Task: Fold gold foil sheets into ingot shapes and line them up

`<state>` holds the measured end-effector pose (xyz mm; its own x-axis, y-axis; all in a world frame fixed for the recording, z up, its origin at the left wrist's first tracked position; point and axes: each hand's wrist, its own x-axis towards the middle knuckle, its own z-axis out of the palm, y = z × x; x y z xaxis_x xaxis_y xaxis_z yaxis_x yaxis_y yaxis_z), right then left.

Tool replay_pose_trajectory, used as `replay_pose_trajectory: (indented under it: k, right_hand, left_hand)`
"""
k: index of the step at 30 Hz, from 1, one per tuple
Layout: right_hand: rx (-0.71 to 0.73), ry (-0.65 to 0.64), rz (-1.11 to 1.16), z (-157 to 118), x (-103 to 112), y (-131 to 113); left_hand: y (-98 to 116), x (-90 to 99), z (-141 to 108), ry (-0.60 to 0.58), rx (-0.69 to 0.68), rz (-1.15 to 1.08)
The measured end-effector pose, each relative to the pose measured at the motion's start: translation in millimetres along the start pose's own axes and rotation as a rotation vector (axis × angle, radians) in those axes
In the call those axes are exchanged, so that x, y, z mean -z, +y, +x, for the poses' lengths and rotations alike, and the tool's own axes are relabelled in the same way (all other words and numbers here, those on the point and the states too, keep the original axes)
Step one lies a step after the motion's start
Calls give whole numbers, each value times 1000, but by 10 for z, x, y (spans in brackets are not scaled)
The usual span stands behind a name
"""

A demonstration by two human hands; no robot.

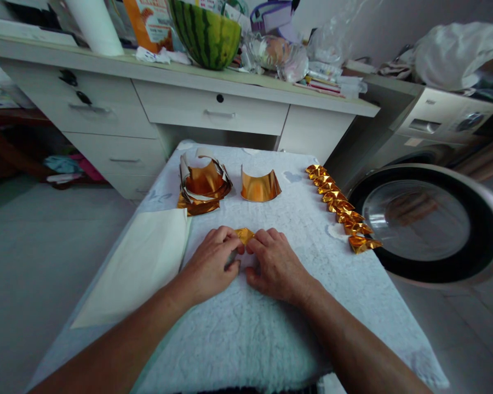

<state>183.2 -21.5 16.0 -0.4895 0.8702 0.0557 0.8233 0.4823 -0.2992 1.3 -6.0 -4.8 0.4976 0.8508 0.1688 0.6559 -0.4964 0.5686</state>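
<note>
Both hands meet near the middle of the cloth-covered table. Between them is a small piece of gold foil paper (245, 236), partly hidden by the fingers. My left hand (217, 260) is closed on its left side, with fingers bent and thumb below. On its right side, my right hand (276, 264) is closed too, fingertips pressed on the foil. Beyond the hands stands a curved gold sheet (259, 187), and left of it lies a pile of curled gold sheets (203, 183). A slanting row of folded gold pieces (337, 203) runs along the table's right side.
A pale paper sheet (135, 268) lies on the table's left side. Behind the table, a white counter (156, 71) holds a cut watermelon (207, 35), a paper roll and plastic bags. A washing machine with its round door (423, 221) open stands at the right.
</note>
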Motion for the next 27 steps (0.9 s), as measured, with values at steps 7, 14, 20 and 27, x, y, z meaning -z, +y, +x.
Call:
replay_pose_trajectory:
  k: [7,14,20,27]
  right_hand:
    - [29,-24,108,-23,61,73]
    - [75,-82,156,-45,108,180]
    - [86,-91,186,-30,101,225]
    - [105,-97,181,-12,102,229]
  left_hand:
    - [-19,18,-20,-32,14,-27]
    - [-43,19,-23,-52,-13,-14]
    - [-33,20,-32,-59,18,-17]
    - [-44,9,-17,-58,13,-17]
